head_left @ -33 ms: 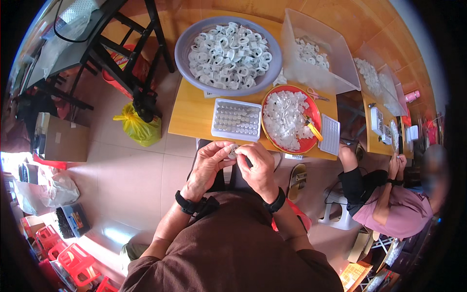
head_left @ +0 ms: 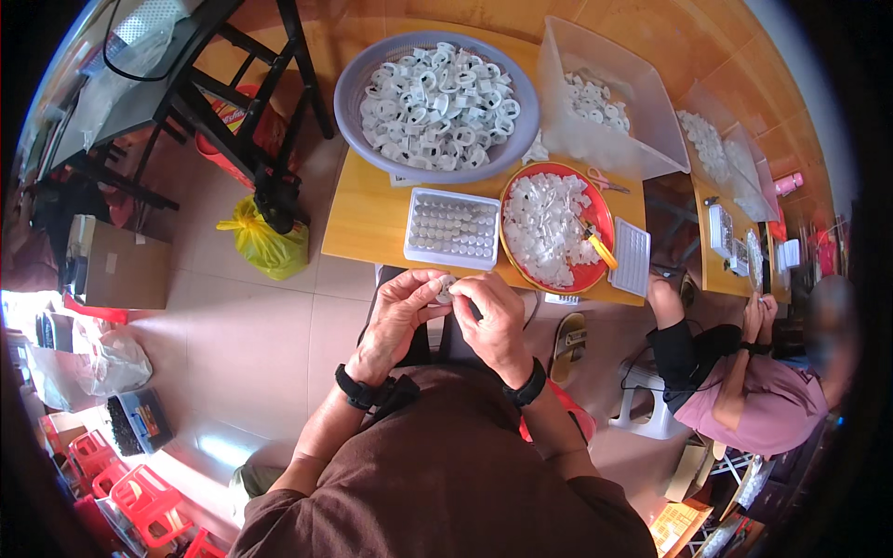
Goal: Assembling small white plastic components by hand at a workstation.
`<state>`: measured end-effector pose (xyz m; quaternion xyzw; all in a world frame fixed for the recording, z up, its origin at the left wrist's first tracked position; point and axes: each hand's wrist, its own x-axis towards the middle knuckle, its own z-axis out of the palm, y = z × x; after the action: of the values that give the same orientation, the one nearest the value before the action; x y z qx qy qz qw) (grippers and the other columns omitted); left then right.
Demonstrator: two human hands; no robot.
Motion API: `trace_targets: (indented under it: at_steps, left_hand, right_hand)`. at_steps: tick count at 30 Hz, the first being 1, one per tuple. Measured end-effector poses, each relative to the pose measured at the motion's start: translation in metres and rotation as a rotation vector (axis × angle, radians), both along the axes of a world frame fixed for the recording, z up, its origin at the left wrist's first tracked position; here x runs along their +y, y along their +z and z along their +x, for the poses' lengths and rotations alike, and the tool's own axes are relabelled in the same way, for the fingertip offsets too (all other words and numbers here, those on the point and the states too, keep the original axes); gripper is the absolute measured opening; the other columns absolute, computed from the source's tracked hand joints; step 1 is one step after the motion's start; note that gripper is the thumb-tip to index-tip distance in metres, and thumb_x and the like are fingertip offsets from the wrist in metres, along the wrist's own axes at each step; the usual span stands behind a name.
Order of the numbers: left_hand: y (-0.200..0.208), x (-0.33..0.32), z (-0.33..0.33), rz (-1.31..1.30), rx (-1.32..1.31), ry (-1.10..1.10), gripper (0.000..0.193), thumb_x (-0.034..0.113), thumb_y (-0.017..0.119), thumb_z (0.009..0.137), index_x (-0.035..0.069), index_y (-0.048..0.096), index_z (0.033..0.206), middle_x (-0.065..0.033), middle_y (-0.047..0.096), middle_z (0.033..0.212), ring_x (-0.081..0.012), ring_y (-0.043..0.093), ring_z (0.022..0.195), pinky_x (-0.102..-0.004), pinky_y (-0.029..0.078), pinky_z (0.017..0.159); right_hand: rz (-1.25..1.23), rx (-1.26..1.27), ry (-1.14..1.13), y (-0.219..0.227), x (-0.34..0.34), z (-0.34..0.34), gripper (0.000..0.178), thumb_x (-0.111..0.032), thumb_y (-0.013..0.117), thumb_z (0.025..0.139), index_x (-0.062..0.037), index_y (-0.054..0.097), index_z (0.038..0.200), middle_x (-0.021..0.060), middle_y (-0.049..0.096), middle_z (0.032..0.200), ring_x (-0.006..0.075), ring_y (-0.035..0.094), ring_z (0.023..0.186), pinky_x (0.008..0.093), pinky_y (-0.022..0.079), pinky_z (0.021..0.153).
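Note:
My left hand (head_left: pixel 398 318) and my right hand (head_left: pixel 495 321) meet just below the near edge of a small wooden table (head_left: pixel 365 219). Both pinch one small white plastic piece (head_left: pixel 445 290) between their fingertips. Directly beyond the hands sits a white tray (head_left: pixel 453 228) holding rows of small pale parts. To its right is a red round tray (head_left: pixel 556 228) heaped with white plastic pieces, with a yellow-handled tool (head_left: pixel 601 249) on its rim. A lavender basin (head_left: pixel 437 93) full of white rings stands at the table's far side. Each wrist wears a black band.
A clear plastic bin (head_left: pixel 605 102) and a white gridded tray (head_left: pixel 634 256) lie to the right. Another person in a pink top (head_left: pixel 753 395) sits at the right by a second table. A yellow bag (head_left: pixel 265 242), black metal stand (head_left: pixel 270 139), cardboard box (head_left: pixel 116 265) and red stools (head_left: pixel 130 484) stand to the left.

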<state>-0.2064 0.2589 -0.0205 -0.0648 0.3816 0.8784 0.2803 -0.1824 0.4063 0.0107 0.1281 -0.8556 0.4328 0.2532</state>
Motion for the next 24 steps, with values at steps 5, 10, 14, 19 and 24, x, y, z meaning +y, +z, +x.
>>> trace_targets:
  at_steps: [5, 10, 14, 19, 24]
  left_hand:
    - [-0.002, 0.001, 0.003, -0.073, 0.009, -0.004, 0.016, 0.013, 0.062, 0.088, 0.002, 0.064, 0.100, -0.0056, 0.065, 0.095, -0.0125, 0.063, 0.085, -0.0277, 0.056, 0.075]
    - [-0.001, 0.001, 0.002, -0.182, 0.050, -0.022, 0.018, 0.015, 0.063, 0.088, 0.002, 0.064, 0.100, -0.0053, 0.065, 0.094, -0.0116, 0.063, 0.083, -0.0274, 0.055, 0.075]
    - [0.007, 0.003, -0.002, -0.200, 0.057, -0.030, 0.018, 0.015, 0.064, 0.087, 0.002, 0.064, 0.099, -0.0050, 0.065, 0.093, -0.0113, 0.063, 0.083, -0.0274, 0.055, 0.075]
    - [0.010, 0.006, -0.004, -0.197, 0.083, -0.024, 0.017, 0.014, 0.060, 0.090, 0.002, 0.063, 0.100, -0.0059, 0.065, 0.093, -0.0126, 0.064, 0.080, -0.0262, 0.055, 0.072]
    - [0.009, 0.007, -0.003, -0.256, 0.124, -0.070, 0.016, 0.014, 0.060, 0.090, 0.002, 0.063, 0.101, -0.0058, 0.065, 0.093, -0.0119, 0.063, 0.081, -0.0255, 0.055, 0.072]
  right_hand:
    - [0.034, -0.016, 0.037, -0.004, 0.001, 0.002, 0.022, 0.012, 0.064, 0.067, -0.0027, 0.058, 0.082, 0.0095, 0.059, 0.074, 0.0269, 0.058, 0.066, 0.0349, 0.046, 0.058]
    - [0.026, -0.084, 0.069, -0.010, 0.005, 0.000, 0.022, 0.012, 0.064, 0.067, -0.0027, 0.058, 0.083, 0.0099, 0.059, 0.077, 0.0270, 0.059, 0.068, 0.0343, 0.047, 0.059]
    - [-0.088, -0.151, 0.036, -0.006, 0.007, 0.000, 0.022, 0.012, 0.065, 0.068, -0.0016, 0.059, 0.084, 0.0098, 0.060, 0.078, 0.0257, 0.061, 0.070, 0.0325, 0.047, 0.061]
    - [-0.100, -0.138, 0.052, -0.003, 0.010, 0.000, 0.022, 0.012, 0.062, 0.071, -0.0007, 0.059, 0.089, 0.0106, 0.057, 0.081, 0.0269, 0.059, 0.070, 0.0346, 0.048, 0.060]
    - [-0.115, -0.186, 0.061, -0.008, 0.014, 0.002, 0.020, 0.012, 0.061, 0.072, -0.0009, 0.058, 0.088, 0.0107, 0.054, 0.082, 0.0271, 0.058, 0.071, 0.0357, 0.046, 0.061]
